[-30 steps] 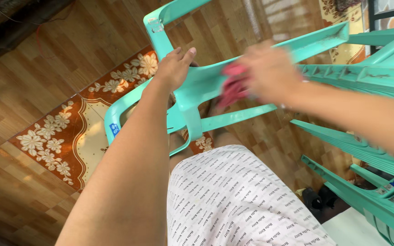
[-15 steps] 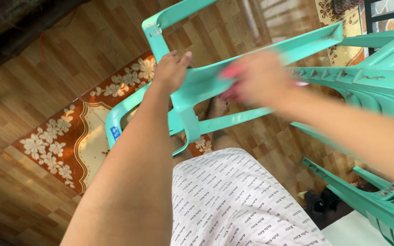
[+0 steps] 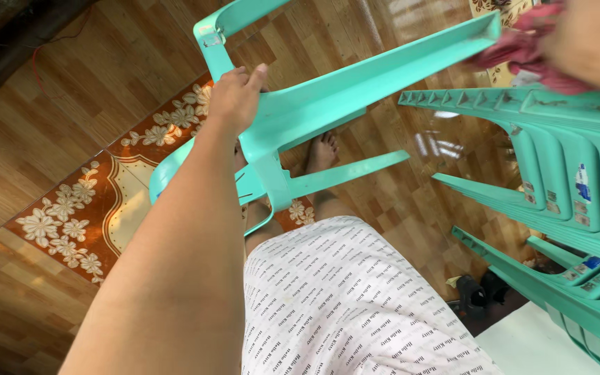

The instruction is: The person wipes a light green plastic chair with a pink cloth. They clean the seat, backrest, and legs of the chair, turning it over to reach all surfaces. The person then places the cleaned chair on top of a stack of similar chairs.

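Head view: the left hand [image 3: 234,97] grips the rim of an upturned turquoise plastic chair [image 3: 328,97], held tilted above the wood-pattern floor [image 3: 50,139]. At the far right, the right hand [image 3: 592,35] is closed around a red cloth [image 3: 522,48], just beside a chair leg's end. Stacked turquoise chairs [image 3: 564,180] stand right.
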